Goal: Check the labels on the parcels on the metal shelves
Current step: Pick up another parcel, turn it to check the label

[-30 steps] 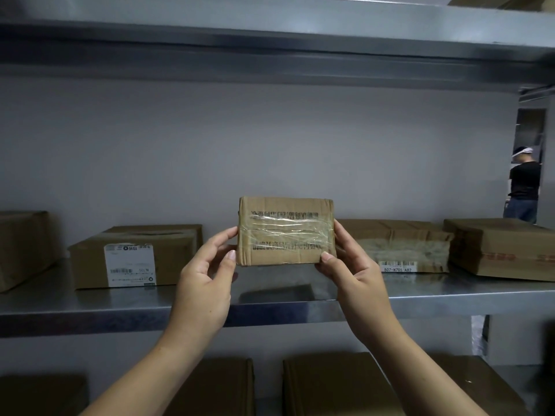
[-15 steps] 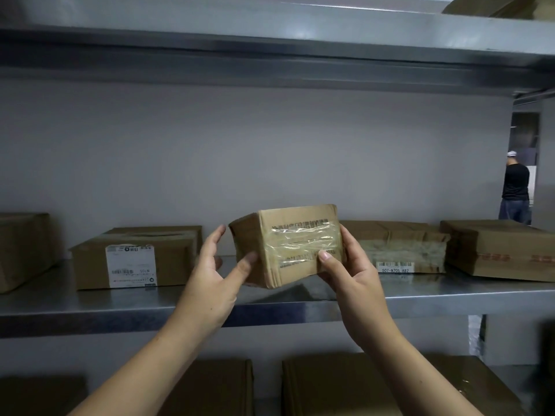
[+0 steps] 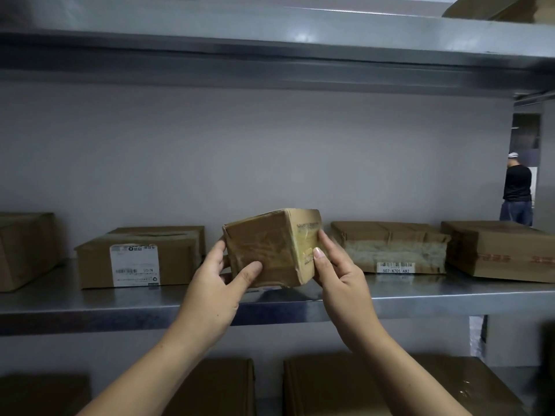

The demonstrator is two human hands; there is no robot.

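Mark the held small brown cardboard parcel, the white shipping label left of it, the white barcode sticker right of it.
small brown cardboard parcel (image 3: 264, 250): head view, shaded left face.
white shipping label (image 3: 135, 265): head view, label centre.
white barcode sticker (image 3: 396, 267): head view, sticker centre.

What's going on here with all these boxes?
A person holds a small taped parcel at the metal shelf, left hand and right hand gripping its sides, its printed face angled right. Other parcels rest on the shelf: a box with a white label and a flat parcel with a barcode sticker.
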